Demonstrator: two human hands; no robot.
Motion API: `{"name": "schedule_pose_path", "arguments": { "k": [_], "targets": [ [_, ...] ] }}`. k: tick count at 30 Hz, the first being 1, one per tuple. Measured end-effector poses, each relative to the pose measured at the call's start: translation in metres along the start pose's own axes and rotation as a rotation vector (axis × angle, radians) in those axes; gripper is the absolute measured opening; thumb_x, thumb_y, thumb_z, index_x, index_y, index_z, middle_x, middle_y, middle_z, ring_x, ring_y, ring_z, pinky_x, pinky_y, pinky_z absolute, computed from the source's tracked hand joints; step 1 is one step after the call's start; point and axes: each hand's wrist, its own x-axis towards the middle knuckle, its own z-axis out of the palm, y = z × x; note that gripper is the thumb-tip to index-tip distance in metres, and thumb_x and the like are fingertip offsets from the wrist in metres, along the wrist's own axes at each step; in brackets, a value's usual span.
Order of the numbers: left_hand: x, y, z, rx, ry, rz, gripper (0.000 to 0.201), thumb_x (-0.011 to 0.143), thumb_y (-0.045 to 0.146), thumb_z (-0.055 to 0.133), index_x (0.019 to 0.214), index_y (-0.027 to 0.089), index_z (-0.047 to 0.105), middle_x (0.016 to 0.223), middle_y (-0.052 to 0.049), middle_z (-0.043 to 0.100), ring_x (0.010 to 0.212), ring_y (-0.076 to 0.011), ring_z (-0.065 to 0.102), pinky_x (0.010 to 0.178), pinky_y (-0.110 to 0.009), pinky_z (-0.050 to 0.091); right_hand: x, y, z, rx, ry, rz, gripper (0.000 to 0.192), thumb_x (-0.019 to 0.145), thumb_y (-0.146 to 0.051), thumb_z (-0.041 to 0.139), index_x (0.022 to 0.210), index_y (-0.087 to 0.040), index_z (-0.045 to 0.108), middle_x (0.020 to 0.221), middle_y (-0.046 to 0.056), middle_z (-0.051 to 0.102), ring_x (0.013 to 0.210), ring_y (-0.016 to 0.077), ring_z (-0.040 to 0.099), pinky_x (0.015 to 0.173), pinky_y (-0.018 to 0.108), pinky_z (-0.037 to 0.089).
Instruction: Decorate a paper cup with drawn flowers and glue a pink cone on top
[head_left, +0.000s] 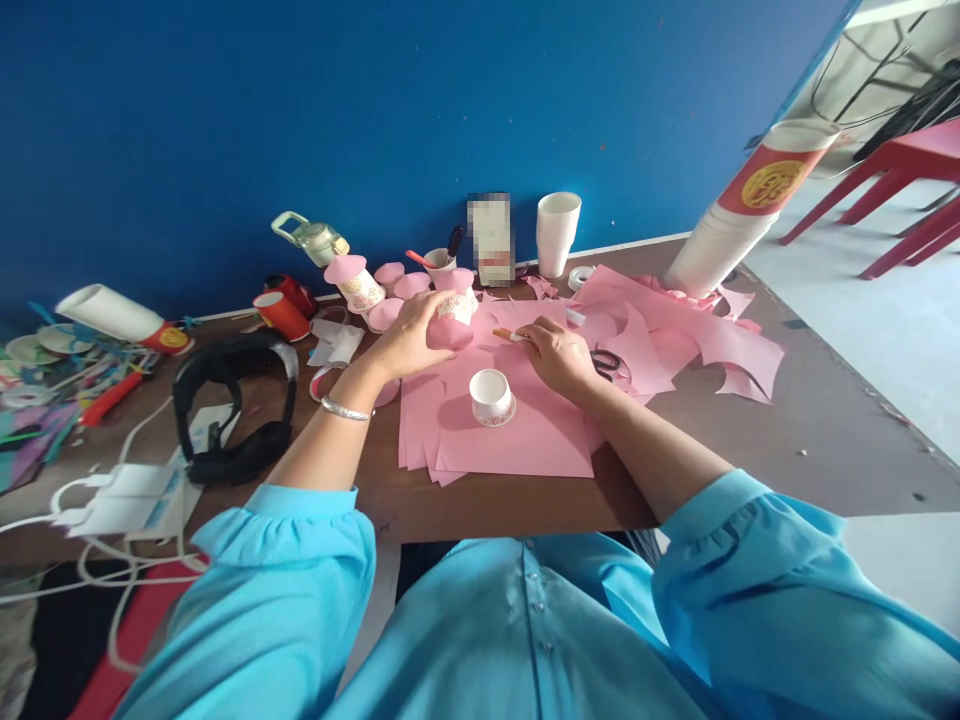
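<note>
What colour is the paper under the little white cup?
Pink: the paper sheets under the small white paper cup, head view.

Single head-worn view; looks forward and down, close over the table [465, 505].

No readable text; only an illegible gold emblem on the red-banded cup stack [757, 190].
</note>
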Motion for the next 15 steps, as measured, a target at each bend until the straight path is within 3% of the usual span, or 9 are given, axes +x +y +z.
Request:
{"name": "schedule_pose_path", "arguments": {
  "k": [3,7,11,15],
  "targets": [
    [0.01,-0.006,-0.018,0.23,-0.206,0.169,0.083,0.085,0.004,0.067,0.159,0.032,0.043,0.165,-0.009,0.049,0.154,-0.0325,0.045,0.129,-0.056,0.041,0.0,0.0,0.001,-0.009,0.001,-0.003,0.037,0.11,-0.03,0.044,0.125,-0.022,0.077,0.121,0.01,0.076,0.105,0.0239,0.071,0.073,0.029,0.048],
    [0.028,-0.012,-0.035,0.483,-0.291,0.226,0.088,0.083,-0.01,0.046,0.157,0.038,0.049,0.165,-0.002,0.051,0.153,-0.0304,0.043,0.125,-0.056,0.042,0.0,-0.001,0.0,-0.02,-0.018,0.002,0.036,0.111,-0.031,0.045,0.125,-0.023,0.077,0.121,0.01,0.076,0.104,0.0235,0.072,0.072,0.029,0.046],
    [0.046,-0.016,-0.031,0.585,-0.336,0.27,0.087,0.087,-0.009,0.045,0.155,0.043,0.054,0.166,-0.001,0.051,0.152,-0.0323,0.044,0.118,-0.054,0.049,0.001,-0.003,-0.002,-0.038,-0.041,0.015,0.033,0.109,-0.026,0.049,0.125,-0.022,0.077,0.119,0.01,0.076,0.101,0.0233,0.073,0.07,0.029,0.045],
    [0.058,-0.023,-0.018,0.566,-0.329,0.28,0.069,0.094,-0.002,0.047,0.143,0.042,0.066,0.161,-0.002,0.057,0.149,-0.0315,0.049,0.114,-0.051,0.051,0.001,-0.004,-0.005,-0.053,-0.055,0.014,0.034,0.108,-0.024,0.049,0.126,-0.022,0.077,0.118,0.01,0.076,0.101,0.0233,0.072,0.071,0.029,0.045]
  ]
}}
